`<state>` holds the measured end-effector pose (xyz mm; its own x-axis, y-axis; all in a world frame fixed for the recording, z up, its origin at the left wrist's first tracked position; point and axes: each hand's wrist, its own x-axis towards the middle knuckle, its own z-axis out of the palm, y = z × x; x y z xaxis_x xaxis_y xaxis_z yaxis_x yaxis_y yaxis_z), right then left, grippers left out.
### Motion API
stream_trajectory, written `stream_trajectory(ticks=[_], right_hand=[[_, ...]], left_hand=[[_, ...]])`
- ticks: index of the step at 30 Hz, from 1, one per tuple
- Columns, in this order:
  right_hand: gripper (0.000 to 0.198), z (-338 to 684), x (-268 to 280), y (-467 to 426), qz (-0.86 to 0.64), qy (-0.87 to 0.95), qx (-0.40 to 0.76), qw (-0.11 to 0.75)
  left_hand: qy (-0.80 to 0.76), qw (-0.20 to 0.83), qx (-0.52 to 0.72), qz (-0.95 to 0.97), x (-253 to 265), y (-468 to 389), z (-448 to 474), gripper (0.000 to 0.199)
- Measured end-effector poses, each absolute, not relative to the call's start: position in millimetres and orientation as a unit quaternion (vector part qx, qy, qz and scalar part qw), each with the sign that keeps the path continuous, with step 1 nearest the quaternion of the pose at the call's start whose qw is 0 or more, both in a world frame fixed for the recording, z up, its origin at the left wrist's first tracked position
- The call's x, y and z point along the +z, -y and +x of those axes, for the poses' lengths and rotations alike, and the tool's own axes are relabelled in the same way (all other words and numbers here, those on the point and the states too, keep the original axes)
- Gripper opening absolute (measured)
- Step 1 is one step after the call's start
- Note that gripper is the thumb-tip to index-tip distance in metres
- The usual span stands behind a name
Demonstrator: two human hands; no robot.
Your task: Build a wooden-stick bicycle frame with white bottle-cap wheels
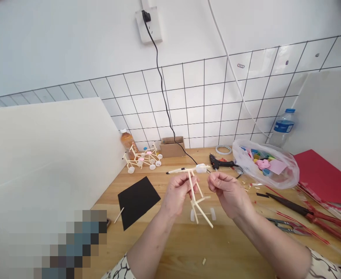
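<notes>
My left hand pinches a small tricycle-like model made of pale wooden sticks, holding it up over the table. Its top crossbar has dark ends on the left, and a white round wheel sits near the right end. Below the frame shows a pair of white wheels on a thin stick axle; whether they are joined to the model I cannot tell. Just right of the model is my right hand, thumb and fingertips pressed together. Whatever it may hold is hidden.
Several similar stick models stand at the back left beside an orange drink bottle. A black sheet lies left. Behind my hands are a glue gun and a bag of colourful pieces. Pliers and scissors lie right.
</notes>
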<state>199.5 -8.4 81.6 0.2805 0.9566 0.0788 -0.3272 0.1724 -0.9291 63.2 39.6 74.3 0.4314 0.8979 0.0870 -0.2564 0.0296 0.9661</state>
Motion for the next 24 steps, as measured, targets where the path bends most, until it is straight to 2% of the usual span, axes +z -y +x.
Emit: stream_trajectory(ticks=[7, 10, 15, 18, 24], right_hand=[[0.030, 233, 97, 0, -0.376, 0.340, 0.482, 0.715], [0.039, 255, 105, -3, -0.355, 0.301, 0.446, 0.764], [0.039, 279, 116, 0, -0.346, 0.278, 0.368, 0.817], [0.035, 272, 119, 5, -0.369, 0.297, 0.372, 0.798], [0.022, 233, 106, 10, -0.382, 0.401, 0.474, 0.685]], left_hand=[[-0.314, 0.645, 0.482, 0.504, 77, -53, 53, 0.029], [-0.314, 0.635, 0.491, 0.507, 77, -57, 51, 0.028], [-0.319, 0.614, 0.497, 0.524, 77, -58, 51, 0.025], [-0.324, 0.604, 0.489, 0.539, 75, -57, 54, 0.023], [-0.331, 0.589, 0.458, 0.577, 67, -54, 58, 0.021]])
